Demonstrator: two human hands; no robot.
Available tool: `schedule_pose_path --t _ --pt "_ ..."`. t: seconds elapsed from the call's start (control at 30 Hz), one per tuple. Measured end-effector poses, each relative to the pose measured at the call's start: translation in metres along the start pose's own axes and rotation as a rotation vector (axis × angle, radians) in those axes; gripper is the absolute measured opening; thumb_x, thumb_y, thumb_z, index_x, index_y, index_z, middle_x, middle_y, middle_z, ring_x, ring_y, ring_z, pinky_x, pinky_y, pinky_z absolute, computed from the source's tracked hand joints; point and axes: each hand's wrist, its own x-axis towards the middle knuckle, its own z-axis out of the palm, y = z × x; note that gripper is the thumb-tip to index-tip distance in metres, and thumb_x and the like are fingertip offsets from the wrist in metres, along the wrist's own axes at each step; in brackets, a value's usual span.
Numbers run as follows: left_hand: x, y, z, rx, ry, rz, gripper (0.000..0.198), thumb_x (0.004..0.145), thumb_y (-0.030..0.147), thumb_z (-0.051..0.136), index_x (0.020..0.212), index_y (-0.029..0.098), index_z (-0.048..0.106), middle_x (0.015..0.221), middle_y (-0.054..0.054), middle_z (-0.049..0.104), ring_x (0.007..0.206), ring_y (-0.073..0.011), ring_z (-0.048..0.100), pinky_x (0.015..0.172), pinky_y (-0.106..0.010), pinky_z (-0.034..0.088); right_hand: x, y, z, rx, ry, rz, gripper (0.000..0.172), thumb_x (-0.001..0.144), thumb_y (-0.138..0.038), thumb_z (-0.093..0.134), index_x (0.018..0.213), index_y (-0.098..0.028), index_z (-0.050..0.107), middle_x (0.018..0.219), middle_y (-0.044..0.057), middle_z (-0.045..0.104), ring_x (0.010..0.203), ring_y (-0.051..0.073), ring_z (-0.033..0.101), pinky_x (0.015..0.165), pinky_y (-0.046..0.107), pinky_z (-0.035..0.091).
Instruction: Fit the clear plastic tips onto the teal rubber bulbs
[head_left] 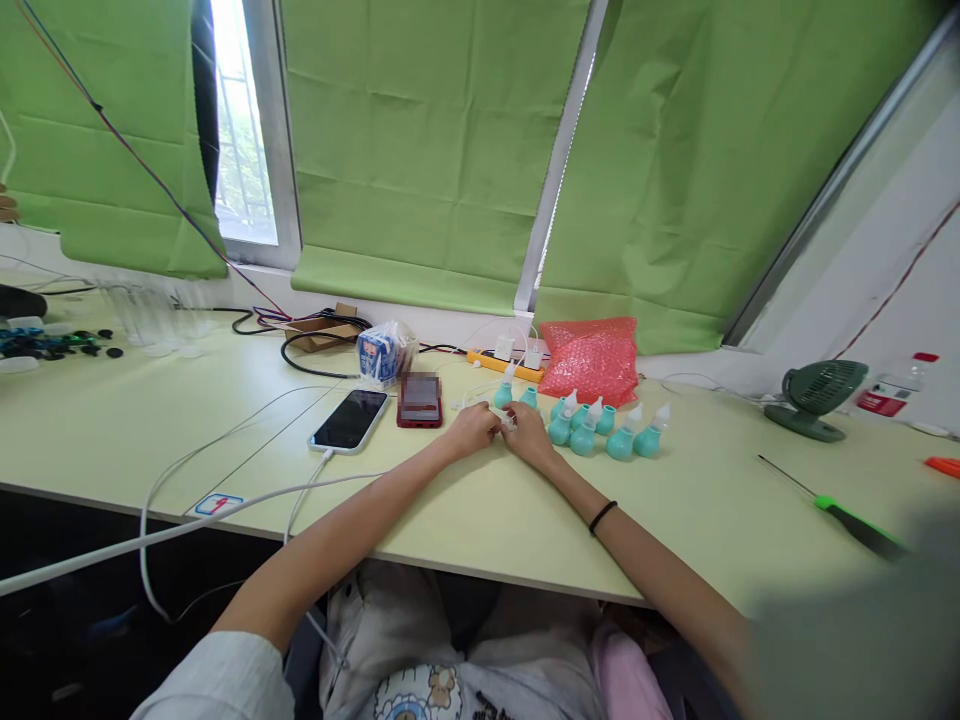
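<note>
My left hand [474, 430] and my right hand [529, 434] meet over the table, fingers bent in a pinch. Between their fingertips is a small whitish translucent piece [504, 417], partly covered; its exact shape is hard to make out. Just to the right of my right hand stand several teal squeeze bulbs, some fitted with clear pointed nozzles, such as the front teal bulb [620, 443]. Behind my hands are a teal bulb with a nozzle [503, 394] and a teal bulb without a nozzle [529, 397].
Left of my hands lie a phone [350, 420] on a cable and a red-cased device [420, 400]. Behind are a bagged blue box [381, 352], a power strip [517, 370] and a red bubble-wrap pouch [589, 360]. A fan [817, 395] and screwdriver [855, 523] are right.
</note>
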Motion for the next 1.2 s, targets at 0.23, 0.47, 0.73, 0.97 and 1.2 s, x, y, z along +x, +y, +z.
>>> schedule_pose_path --t 0.23,0.47,0.73,0.97,1.2 --pt "0.006 -0.011 -0.002 -0.279 0.088 -0.115 0.026 0.081 0.027 0.046 0.102 0.012 0.049 0.102 -0.007 0.052 0.086 -0.0165 0.053 0.073 -0.035 0.046 -0.014 -0.022 -0.021 0.244 0.092 0.014 0.020 0.062 -0.010 0.045 0.078 -0.017 0.054 0.087 0.006 0.053 0.076 0.018 0.053 0.062 0.031 0.048" --pt "0.006 -0.009 -0.008 -0.533 0.030 -0.174 0.025 0.081 0.026 0.046 0.101 0.011 0.050 0.097 -0.006 0.054 0.082 -0.0151 0.054 0.069 -0.033 0.047 -0.025 -0.024 -0.023 0.530 0.001 0.092 0.008 0.059 -0.018 0.054 0.067 -0.016 0.054 0.076 0.004 0.060 0.071 0.017 0.058 0.056 0.027 0.050" --pt "0.004 -0.008 -0.012 -0.622 0.008 -0.140 0.020 0.081 0.025 0.047 0.093 0.010 0.053 0.088 -0.005 0.056 0.075 -0.0129 0.056 0.065 -0.030 0.048 -0.017 -0.013 -0.021 0.716 0.034 0.244 0.029 0.049 -0.025 0.066 0.073 -0.015 0.052 0.075 0.005 0.063 0.066 0.016 0.060 0.064 0.032 0.050" --pt "0.005 -0.010 -0.013 -0.551 0.045 -0.104 0.019 0.080 0.026 0.049 0.087 0.009 0.055 0.087 -0.004 0.057 0.077 -0.0138 0.055 0.067 -0.030 0.047 -0.017 -0.014 -0.022 0.735 0.062 0.293 0.027 0.047 -0.023 0.068 0.069 -0.015 0.055 0.075 0.005 0.063 0.068 0.016 0.059 0.068 0.032 0.048" --pt "0.005 -0.009 -0.013 -0.454 0.060 -0.056 0.021 0.079 0.028 0.049 0.086 0.009 0.056 0.083 -0.003 0.059 0.075 -0.0141 0.056 0.068 -0.031 0.047 -0.016 -0.015 -0.022 0.749 0.057 0.315 0.027 0.045 -0.023 0.070 0.067 -0.014 0.057 0.072 0.004 0.063 0.066 0.016 0.059 0.067 0.032 0.048"
